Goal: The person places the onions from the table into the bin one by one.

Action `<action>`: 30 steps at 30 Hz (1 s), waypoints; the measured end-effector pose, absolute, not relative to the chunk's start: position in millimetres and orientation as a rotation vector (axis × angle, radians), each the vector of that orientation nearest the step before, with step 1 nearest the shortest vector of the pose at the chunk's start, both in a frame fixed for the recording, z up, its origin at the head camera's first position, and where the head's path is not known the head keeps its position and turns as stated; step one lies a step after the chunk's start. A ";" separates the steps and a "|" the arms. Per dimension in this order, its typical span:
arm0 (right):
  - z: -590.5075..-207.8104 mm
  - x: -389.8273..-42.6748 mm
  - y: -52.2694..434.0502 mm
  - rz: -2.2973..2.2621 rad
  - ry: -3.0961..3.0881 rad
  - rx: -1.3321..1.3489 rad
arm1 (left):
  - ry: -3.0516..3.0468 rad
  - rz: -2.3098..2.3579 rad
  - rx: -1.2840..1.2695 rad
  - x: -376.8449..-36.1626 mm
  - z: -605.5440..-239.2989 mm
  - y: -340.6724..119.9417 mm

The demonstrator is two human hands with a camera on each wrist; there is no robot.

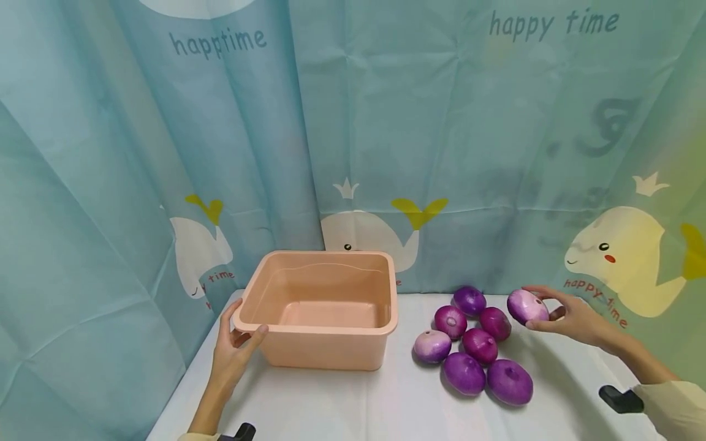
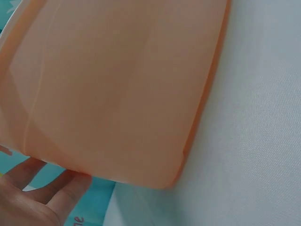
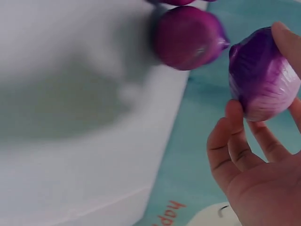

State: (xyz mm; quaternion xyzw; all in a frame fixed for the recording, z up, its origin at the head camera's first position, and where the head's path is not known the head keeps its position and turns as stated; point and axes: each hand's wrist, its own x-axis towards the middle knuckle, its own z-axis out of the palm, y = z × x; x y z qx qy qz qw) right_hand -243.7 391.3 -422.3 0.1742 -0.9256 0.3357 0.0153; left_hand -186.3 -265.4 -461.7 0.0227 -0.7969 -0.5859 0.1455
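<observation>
Head view: the right hand (image 1: 573, 318) curls its fingers (image 3: 235, 141) and thumb around a purple onion (image 1: 527, 306) and holds it up just off the table (image 1: 386, 404), at the far right. Seven more onions (image 1: 474, 346) lie in a bunch just left of it. On the left, the left hand (image 1: 234, 352) grips the near left corner of the pink tub (image 1: 322, 309), thumb on the rim, fingers (image 2: 51, 188) under the edge. Behind hangs a blue whale curtain (image 1: 353, 122).
</observation>
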 end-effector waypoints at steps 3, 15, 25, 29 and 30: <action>-408.8 -247.5 385.8 1.043 -2.864 0.530 | -2.313 -1.659 0.062 -187.1 -461.8 -266.0; -363.9 -269.1 360.6 1.056 -2.800 0.597 | -2.329 -1.646 0.093 -188.3 -463.2 -262.5; -347.4 -278.2 344.6 1.021 -2.797 0.633 | -2.341 -1.631 0.125 -191.7 -464.5 -259.6; -336.3 -288.7 326.0 1.006 -2.823 0.688 | -2.340 -1.602 0.138 -192.5 -467.0 -260.1; -332.5 -292.3 319.8 1.016 -2.831 0.707 | -2.336 -1.594 0.138 -192.7 -467.9 -260.4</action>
